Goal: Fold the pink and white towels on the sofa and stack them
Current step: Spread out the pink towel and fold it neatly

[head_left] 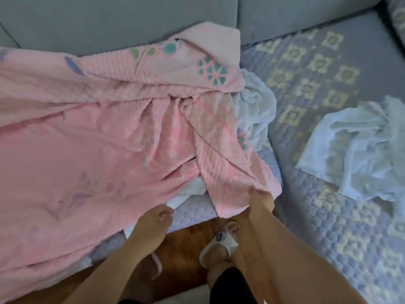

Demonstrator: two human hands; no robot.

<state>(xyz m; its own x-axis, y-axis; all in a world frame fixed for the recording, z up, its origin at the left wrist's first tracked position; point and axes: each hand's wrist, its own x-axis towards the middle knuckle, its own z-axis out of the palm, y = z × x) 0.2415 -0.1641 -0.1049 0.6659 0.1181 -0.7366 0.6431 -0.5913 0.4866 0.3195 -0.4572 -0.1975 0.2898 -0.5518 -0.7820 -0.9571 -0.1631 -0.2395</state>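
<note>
The pink towel (92,132) sprawls rumpled across the sofa (122,16) — soft, limp, likely to sag. The right hand (260,200) pinches its near corner; the left hand (158,218) hangs loosely curled, empty — best taking the other near corner.

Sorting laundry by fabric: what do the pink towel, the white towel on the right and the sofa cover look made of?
Pink towel: likely cotton terry, with a ribbed, nubby pile. White towel: thin, soft cloth, limply crumpled; weave too blurred to tell. Sofa cover: quilted fabric with puffy stitched pebbles.
</note>
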